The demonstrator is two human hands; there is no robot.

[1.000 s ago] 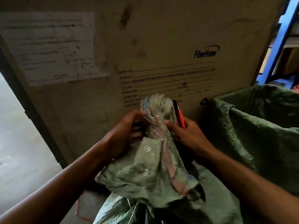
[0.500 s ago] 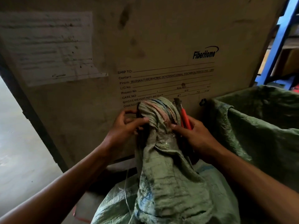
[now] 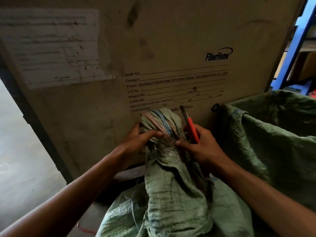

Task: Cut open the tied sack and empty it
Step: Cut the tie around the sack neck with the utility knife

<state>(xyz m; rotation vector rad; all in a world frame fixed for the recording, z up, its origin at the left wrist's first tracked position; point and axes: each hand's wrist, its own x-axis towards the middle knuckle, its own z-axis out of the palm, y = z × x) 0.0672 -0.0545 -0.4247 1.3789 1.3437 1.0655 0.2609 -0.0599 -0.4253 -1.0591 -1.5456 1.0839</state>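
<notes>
The bunched neck of the green woven sack (image 3: 160, 127) now stands taller; left hand (image 3: 136, 142) pinches it, right hand (image 3: 201, 147) grips the red utility knife (image 3: 191, 129), cut pending.

There is just the one view, taken from the person's head and tilted forward and down along both bare forearms, which run in from the bottom corners. It sits close: the left hand (image 3: 140, 142) and right hand (image 3: 203, 147) meet near the middle of the picture, on the bunched neck of the sack (image 3: 171, 185). Just beyond the hands, a cardboard crate (image 3: 153, 48) with printed shipping text fills the upper picture, so the view faces it almost square. The wide lens bows its edges. Out past the right hand an open green sack (image 3: 273, 142) shows; past the left hand, bare floor (image 3: 20, 159).
</notes>
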